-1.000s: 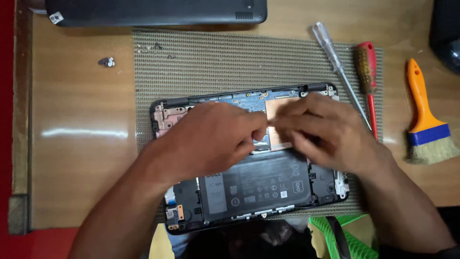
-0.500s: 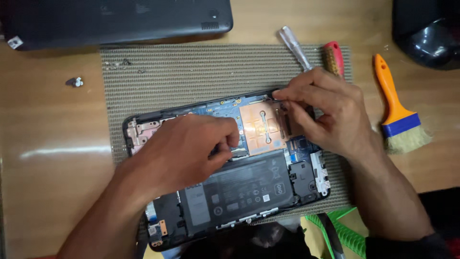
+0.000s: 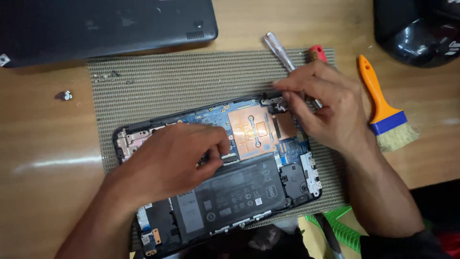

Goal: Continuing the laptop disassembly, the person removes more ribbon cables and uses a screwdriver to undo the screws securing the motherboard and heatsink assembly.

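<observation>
Nearest to me, the opened laptop base (image 3: pixel 215 177) lies on a ribbed tan mat (image 3: pixel 191 81), with its black battery (image 3: pixel 230 196) along the near edge. My left hand (image 3: pixel 177 158) rests palm down over the middle of the base; its fingertips (image 3: pixel 223 148) pinch at a small part just beside the battery's top edge. I cannot tell what they grasp. Beyond it, the copper heat plate (image 3: pixel 254 132) sits exposed on the blue board. My right hand (image 3: pixel 326 108) is at the far right corner of the base, fingers curled, thumb and forefinger pressed to the hinge area (image 3: pixel 275 101); what they hold is hidden. Farther out lie a clear-handled screwdriver (image 3: pixel 280 52) and an orange brush (image 3: pixel 383 112). A dark laptop cover (image 3: pixel 105 26) rests farthest away on the wooden table (image 3: pixel 43 144).
</observation>
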